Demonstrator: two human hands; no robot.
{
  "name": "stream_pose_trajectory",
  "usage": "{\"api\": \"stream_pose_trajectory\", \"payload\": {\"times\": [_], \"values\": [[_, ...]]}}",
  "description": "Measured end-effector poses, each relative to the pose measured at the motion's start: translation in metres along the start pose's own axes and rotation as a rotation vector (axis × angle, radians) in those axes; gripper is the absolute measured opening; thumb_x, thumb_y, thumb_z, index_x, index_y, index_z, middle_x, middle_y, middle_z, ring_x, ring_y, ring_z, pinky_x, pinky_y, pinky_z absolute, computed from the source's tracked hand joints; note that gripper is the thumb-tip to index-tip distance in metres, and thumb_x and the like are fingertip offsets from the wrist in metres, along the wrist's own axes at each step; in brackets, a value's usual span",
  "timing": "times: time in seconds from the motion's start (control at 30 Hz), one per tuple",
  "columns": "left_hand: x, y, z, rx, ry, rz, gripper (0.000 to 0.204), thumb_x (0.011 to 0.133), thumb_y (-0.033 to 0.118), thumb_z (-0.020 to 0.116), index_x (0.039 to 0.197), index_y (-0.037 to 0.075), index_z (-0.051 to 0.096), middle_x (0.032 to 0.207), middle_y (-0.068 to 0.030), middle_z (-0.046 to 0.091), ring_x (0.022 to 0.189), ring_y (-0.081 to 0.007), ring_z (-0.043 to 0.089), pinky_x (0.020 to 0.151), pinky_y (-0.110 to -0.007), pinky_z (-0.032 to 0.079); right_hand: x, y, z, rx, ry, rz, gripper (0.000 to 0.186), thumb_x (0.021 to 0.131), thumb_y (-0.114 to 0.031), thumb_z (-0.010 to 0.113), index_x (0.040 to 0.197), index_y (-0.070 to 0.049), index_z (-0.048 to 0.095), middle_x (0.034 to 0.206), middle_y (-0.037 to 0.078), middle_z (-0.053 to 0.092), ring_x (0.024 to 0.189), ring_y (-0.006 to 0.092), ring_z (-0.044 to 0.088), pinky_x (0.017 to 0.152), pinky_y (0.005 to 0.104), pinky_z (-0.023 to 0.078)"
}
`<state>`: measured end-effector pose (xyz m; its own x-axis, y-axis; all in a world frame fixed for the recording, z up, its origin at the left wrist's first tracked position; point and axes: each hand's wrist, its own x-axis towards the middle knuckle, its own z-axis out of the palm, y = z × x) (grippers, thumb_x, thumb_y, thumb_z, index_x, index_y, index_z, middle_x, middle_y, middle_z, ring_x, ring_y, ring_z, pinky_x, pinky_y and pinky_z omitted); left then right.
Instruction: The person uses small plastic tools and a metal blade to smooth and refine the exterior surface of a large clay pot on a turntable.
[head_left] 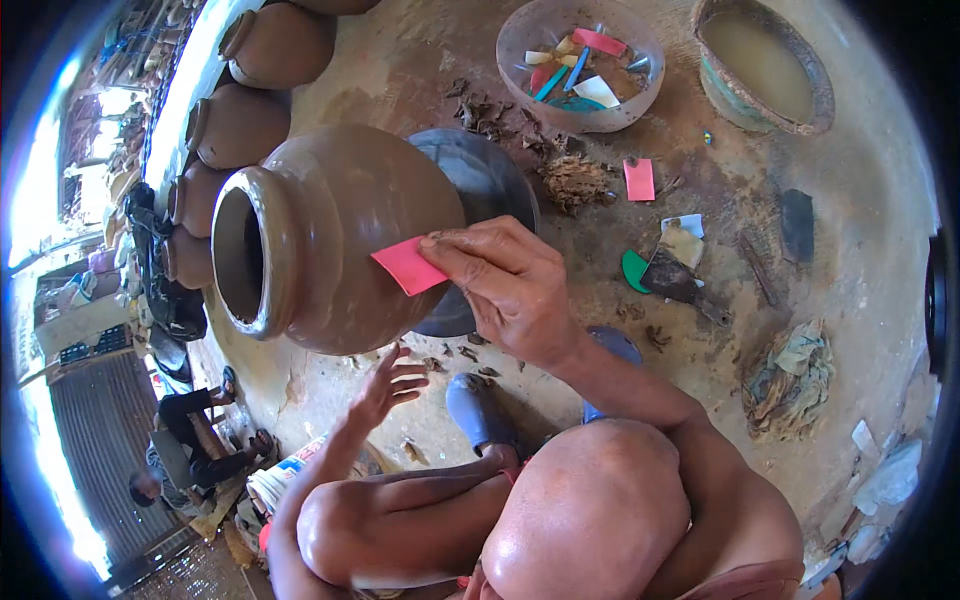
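The right hand [510, 280] pinched a pink plastic scraper [408, 265] flat against the wet clay pot [330, 235] lying sideways at centre (mouth facing left), while the open left hand [385, 385] steadied underneath, fingers apart.

The right hand [508, 283] presses a pink card [409, 265] flat against the side of a big brown clay pot [330, 235]. The pot lies tipped on its side. The left hand [388, 385] is open just under the pot.
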<state>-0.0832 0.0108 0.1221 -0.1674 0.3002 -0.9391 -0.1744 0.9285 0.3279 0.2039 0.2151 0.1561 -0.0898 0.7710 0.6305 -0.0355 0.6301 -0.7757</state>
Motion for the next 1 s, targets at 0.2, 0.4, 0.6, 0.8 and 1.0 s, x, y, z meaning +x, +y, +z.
{"api": "stream_pose_trajectory", "payload": {"times": [0.2, 0.4, 0.6, 0.8, 1.0], "values": [[-0.01, 0.038, -0.028, 0.346, -0.07, -0.124, 0.068, 0.105, 0.059, 0.045, 0.153, 0.011, 0.039, 0.136, -0.016, 0.062, 0.118, -0.0298, 0.065, 0.098, -0.046, 0.052, -0.008, 0.003, -0.009, 0.034, -0.046, 0.017, 0.036, 0.077, 0.002, 0.077, 0.112, -0.006, 0.077, 0.103, 0.01, 0.075, 0.089, 0.0265, 0.07, 0.076, 0.0353, 0.058], [0.069, 0.018, -0.06, -0.267, 0.133, 0.466, 0.066, 0.104, 0.06, 0.045, 0.148, 0.011, 0.043, 0.136, -0.0148, 0.061, 0.119, -0.0309, 0.064, 0.098, -0.048, 0.053, 0.038, 0.04, -0.01, 0.058, 0.031, 0.087, 0.026, 0.086, 0.002, 0.07, 0.11, -0.003, 0.075, 0.102, 0.015, 0.074, 0.089, 0.0303, 0.073, 0.076, 0.0378, 0.058], [0.109, 0.016, -0.009, -0.6, 0.316, 0.578, 0.064, 0.104, 0.061, 0.044, 0.145, 0.012, 0.045, 0.134, -0.0141, 0.061, 0.117, -0.0316, 0.064, 0.095, -0.049, 0.054, 0.094, 0.096, 0.016, 0.122, -0.187, 0.099, 0.031, 0.086, 0.009, 0.062, 0.113, -0.003, 0.072, 0.099, 0.018, 0.071, 0.09, 0.0379, 0.069, 0.079, 0.0407, 0.055], [0.103, 0.002, 0.065, -0.855, 0.431, 0.604, 0.063, 0.103, 0.062, 0.044, 0.141, 0.012, 0.047, 0.132, -0.0134, 0.061, 0.115, -0.0324, 0.064, 0.093, -0.051, 0.055, 0.068, 0.081, 0.017, 0.201, -0.137, 0.184, 0.034, 0.084, 0.016, 0.056, 0.11, -0.001, 0.07, 0.102, 0.017, 0.071, 0.095, 0.0356, 0.07, 0.083, 0.0392, 0.056], [0.066, -0.011, 0.19, -0.845, 0.186, 0.119, 0.064, 0.102, 0.062, 0.046, 0.141, 0.011, 0.048, 0.131, -0.0136, 0.06, 0.114, -0.0343, 0.063, 0.094, -0.052, 0.055, 0.026, 0.101, -0.005, 0.173, -0.126, 0.335, 0.04, 0.081, 0.021, 0.052, 0.112, 0.002, 0.069, 0.106, 0.016, 0.07, 0.1, 0.0305, 0.071, 0.087, 0.0364, 0.057]]}}
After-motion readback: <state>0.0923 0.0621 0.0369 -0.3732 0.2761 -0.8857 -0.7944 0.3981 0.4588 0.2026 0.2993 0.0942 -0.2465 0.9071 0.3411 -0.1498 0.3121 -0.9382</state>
